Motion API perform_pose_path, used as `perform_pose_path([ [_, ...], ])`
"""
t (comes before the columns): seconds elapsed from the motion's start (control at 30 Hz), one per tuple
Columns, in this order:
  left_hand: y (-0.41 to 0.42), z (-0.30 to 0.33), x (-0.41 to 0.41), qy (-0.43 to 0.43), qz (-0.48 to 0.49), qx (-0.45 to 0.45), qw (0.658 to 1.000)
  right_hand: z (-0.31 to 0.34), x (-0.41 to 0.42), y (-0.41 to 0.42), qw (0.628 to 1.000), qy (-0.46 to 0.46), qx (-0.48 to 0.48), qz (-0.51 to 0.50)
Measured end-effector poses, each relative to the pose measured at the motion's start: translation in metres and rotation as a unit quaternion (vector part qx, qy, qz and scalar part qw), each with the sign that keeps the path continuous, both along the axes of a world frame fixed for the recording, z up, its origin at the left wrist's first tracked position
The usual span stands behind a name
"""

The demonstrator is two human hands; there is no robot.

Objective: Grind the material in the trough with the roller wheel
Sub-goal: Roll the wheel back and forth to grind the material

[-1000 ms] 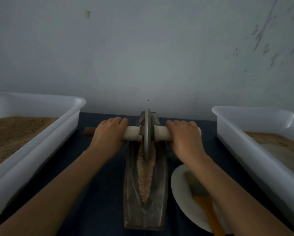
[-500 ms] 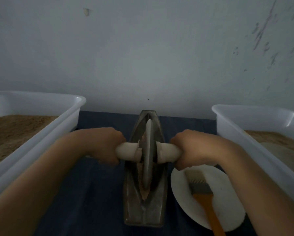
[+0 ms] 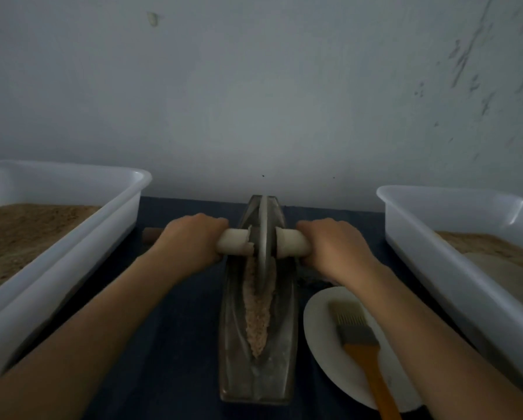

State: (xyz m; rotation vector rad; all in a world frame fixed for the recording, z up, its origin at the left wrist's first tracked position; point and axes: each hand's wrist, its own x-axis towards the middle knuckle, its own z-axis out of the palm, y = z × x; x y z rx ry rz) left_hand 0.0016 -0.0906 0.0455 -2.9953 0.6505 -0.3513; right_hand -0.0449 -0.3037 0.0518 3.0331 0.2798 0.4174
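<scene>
Two hands work a roller wheel (image 3: 264,234) at the far end of a boat-shaped metal trough (image 3: 255,344) on a dark blue tabletop (image 3: 169,344).

The trough's long axis runs straight away from the person toward the wall (image 3: 254,101), its pointed far tip near the wall's foot; the wheel stands upright on edge along that axis, its pale handle (image 3: 290,244) lying crosswise; the left hand (image 3: 190,244) curls round the handle's left side, the right hand (image 3: 336,247) round its right; pinkish-tan ground material (image 3: 257,316) lies along the groove, tapering toward the near end; a white plate (image 3: 324,344) with an orange-handled brush (image 3: 363,350) sits just right of the trough; white tubs of brown grain flank the scene, the left tub (image 3: 72,247) and the right tub (image 3: 454,268).
</scene>
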Motion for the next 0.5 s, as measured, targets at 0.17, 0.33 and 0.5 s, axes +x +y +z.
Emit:
perform_pose_path([
  [0.17,-0.002,-0.011,0.008,-0.116,-0.035,-0.035,0.992,-0.019,0.013,-0.001,0.993,-0.117,0.005,-0.008],
  [0.33,-0.002,-0.005,0.006,-0.066,-0.022,-0.016,0.997,-0.008,0.006,-0.001,0.998,-0.060,-0.006,-0.003],
  [0.5,0.003,0.011,-0.008,0.076,-0.019,0.042,0.996,0.018,-0.014,0.003,0.991,0.136,0.003,0.001],
])
